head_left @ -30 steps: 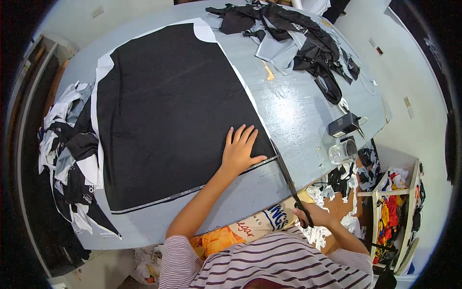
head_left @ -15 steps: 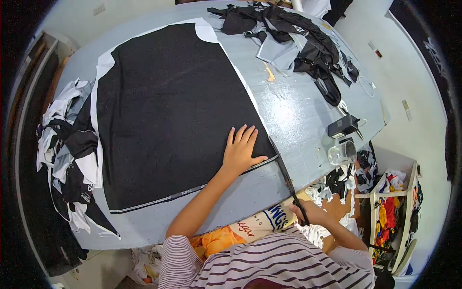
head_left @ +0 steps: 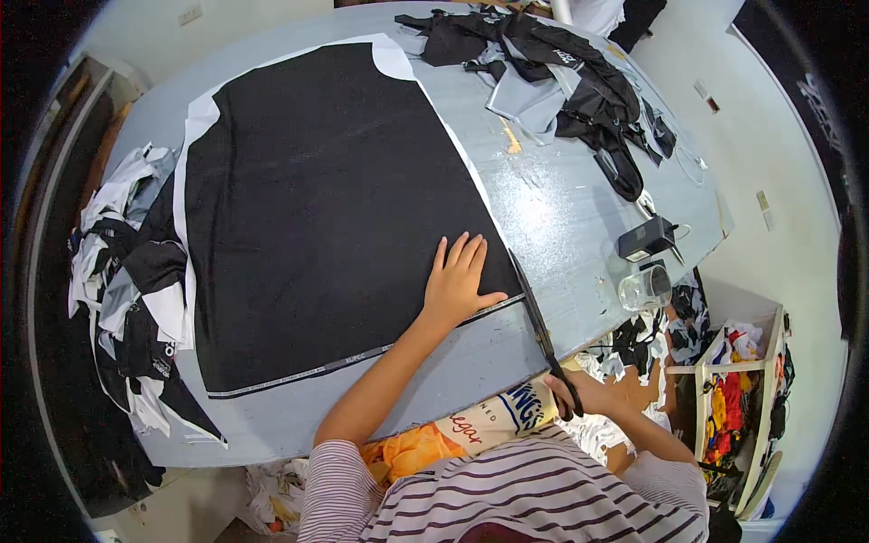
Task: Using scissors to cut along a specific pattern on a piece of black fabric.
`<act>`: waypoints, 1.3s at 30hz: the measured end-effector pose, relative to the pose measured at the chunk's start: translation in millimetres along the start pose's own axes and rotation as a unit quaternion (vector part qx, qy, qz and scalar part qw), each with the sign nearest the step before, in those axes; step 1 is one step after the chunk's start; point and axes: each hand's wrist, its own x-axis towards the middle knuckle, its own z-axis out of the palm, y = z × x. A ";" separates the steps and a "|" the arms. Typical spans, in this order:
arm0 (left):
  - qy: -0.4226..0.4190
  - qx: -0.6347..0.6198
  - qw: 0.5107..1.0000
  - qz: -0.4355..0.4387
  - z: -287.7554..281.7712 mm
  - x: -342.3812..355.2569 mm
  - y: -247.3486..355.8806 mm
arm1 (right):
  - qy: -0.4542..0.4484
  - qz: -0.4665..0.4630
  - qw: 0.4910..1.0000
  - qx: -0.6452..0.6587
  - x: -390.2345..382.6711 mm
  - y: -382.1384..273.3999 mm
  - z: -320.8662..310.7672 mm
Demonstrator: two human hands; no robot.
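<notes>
A large black fabric panel lies flat on the grey table, white material showing along its back and sides and a printed grey strip along its front edge. My left hand rests on the panel's front right corner, fingers stretched out and apart. My right hand grips long black scissors by the handles. The blades reach up along the panel's right edge at that corner, beside my left thumb; whether they bite into the material I cannot tell.
Fabric scraps pile at the left, dark offcuts at the back right. A black box with cables and a glass sit near the right edge. Below are a printed sack, more scraps and a shelf of colourful cloth.
The scissors and my right hand have shifted slightly forward along the panel's right edge. My left hand stays on the fabric, shifted very slightly in view along with the whole scene.
</notes>
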 end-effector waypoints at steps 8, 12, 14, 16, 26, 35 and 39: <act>-0.007 -0.006 1.000 -0.003 -0.3 0.1 -0.7 | -0.019 0.010 1.000 -0.020 15.9 -6.8 -2.4; -0.001 -0.004 1.000 -0.001 -0.4 -0.3 -0.3 | 0.022 -0.015 0.996 -0.088 15.3 -4.6 -1.4; -0.001 -0.009 1.000 -0.001 -0.1 -0.4 0.5 | 0.008 0.003 0.997 -0.072 10.5 -10.7 -4.6; 0.000 -0.010 1.000 -0.001 -0.5 0.1 -0.8 | -0.004 0.023 0.998 -0.055 7.9 -20.2 -10.0; 0.004 -0.008 1.000 0.000 0.7 0.0 0.4 | 0.036 0.033 0.998 -0.032 21.3 -23.6 -9.6; 0.006 -0.001 1.000 -0.002 2.7 -1.2 -2.3 | 0.006 0.036 0.999 -0.032 30.4 -45.8 -20.7; 0.003 0.002 1.000 0.002 2.2 -0.3 -0.7 | 0.041 0.054 0.996 -0.060 37.4 -45.7 -14.2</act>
